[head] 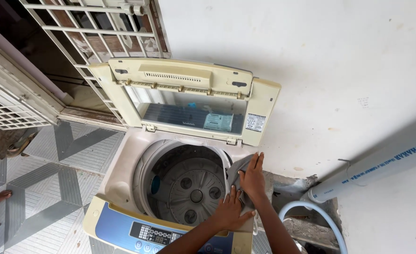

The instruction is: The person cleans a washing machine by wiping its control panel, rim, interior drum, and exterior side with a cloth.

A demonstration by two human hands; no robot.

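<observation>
Two hands (pixel 240 197) flat on grey cloth (pixel 235 170)

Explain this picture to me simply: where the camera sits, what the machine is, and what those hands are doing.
The camera is worn on a person's head and looks down. Below is a top-loading washing machine with its lid propped open against the white wall; the drum looks empty. Both hands press a grey cloth on the machine's right rim: the left hand nearer the blue control panel, the right hand further back. A pale hose and a white pipe lie to the right.
</observation>
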